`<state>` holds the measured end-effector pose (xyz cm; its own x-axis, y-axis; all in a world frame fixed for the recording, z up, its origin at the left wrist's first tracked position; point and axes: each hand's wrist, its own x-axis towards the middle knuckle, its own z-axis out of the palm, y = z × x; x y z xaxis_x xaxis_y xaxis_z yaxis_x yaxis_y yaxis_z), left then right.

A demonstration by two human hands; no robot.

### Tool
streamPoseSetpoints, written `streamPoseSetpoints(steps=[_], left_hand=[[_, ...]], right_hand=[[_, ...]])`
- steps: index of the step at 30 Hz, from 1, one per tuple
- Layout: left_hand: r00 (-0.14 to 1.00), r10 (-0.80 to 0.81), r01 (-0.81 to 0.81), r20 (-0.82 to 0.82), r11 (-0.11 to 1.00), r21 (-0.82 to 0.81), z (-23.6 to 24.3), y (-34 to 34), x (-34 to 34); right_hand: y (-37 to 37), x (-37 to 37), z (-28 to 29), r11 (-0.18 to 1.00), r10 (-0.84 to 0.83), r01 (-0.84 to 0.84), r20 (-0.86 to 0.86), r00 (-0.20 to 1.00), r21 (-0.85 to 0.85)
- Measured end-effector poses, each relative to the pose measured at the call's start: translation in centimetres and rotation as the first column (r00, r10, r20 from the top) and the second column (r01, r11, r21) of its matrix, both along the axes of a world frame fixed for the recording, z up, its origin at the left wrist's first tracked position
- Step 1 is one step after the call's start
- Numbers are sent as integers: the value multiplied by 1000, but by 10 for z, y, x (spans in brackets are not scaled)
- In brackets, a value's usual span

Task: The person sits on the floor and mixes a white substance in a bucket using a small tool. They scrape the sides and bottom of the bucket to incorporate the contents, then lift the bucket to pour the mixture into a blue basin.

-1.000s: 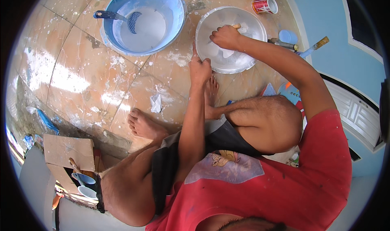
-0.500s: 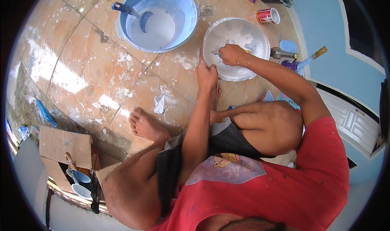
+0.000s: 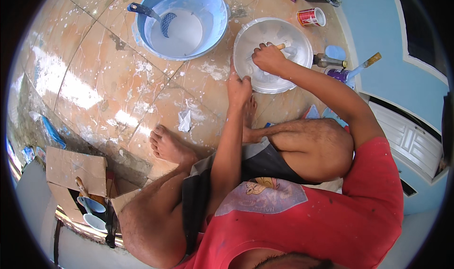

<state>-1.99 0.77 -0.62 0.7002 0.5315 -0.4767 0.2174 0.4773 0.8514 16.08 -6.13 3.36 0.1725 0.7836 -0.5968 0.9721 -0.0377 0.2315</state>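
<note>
A wide silver basin (image 3: 302, 37) stands on the tiled floor in front of me, with whitish material inside. My left hand (image 3: 239, 88) is closed on its near left rim, thumb at the edge and index finger stretched along the outer wall. Inside the basin, my right hand (image 3: 268, 59) is closed round a tool with a yellowish handle (image 3: 281, 46); its end pokes out above my fist. The tool's working end is hidden, so its kind is unclear. To the left is a blue tub (image 3: 215, 37) with a dark-handled perforated tool (image 3: 152, 14) leaning in it.
Right of the basin are a red cup (image 3: 308, 17), a dark bottle (image 3: 328, 61) and a purple can (image 3: 336, 74) with a paintbrush (image 3: 366, 63) across it. A cardboard box (image 3: 78, 169) sits at lower left. Paint splashes and a white scrap (image 3: 185, 121) mark the floor.
My right hand has turned within the basin, and the yellowish handle end now shows higher above the fist. The metal part seen before is hidden. My left hand stays at the rim.
</note>
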Motion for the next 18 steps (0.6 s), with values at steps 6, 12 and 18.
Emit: streamPoseSetpoints(steps=[6, 12, 18], left_hand=[[999, 28, -27, 43, 1000, -4, -5, -1, -5], [1000, -15, 14, 19, 999, 30, -3, -3, -5], [993, -119, 115, -29, 987, -108, 24, 1, -7]], right_hand=[[13, -15, -2, 957, -227, 205, -88, 970, -203], [15, -24, 11, 938, -320, 288, -162, 934, -194], [16, -19, 19, 880, -446, 397, -167, 879, -262]])
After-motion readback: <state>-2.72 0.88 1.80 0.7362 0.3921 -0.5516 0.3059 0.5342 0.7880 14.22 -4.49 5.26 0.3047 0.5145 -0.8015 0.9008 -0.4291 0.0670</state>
